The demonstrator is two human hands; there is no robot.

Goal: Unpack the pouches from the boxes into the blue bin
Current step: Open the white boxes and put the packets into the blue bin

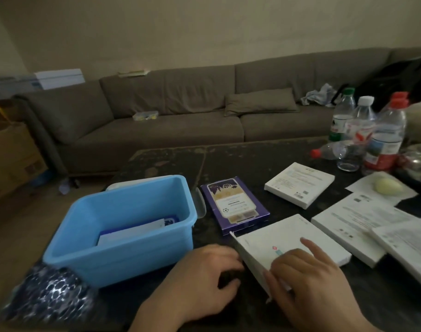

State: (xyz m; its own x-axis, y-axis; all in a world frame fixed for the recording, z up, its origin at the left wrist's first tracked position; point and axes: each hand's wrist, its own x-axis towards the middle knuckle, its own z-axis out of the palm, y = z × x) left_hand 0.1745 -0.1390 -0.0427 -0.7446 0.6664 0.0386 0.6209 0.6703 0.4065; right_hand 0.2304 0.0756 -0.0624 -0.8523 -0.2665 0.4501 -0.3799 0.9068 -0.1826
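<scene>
Two hands work a white box at the near edge of the dark bench, beside the blue bin.

At far left lies a dark crinkled bag with pale bubble print (48, 293). Next stands the blue bin (132, 257), smooth moulded plastic with rounded corners, holding flat white and blue pouches (135, 232) on its floor. The left hand (204, 281) lies palm down, fingers curled at the left edge of the white box (286, 238); whether its grip pinches the flap cannot be told. A glossy purple box (235, 206) lies flat just behind. The right hand (310, 281) rests on the tilted box lid, forefinger stretched out, other fingers bent, thumb along the near edge. Further right lie more flat white cardboard boxes (300, 184) and clear plastic bottles (384, 135).
</scene>
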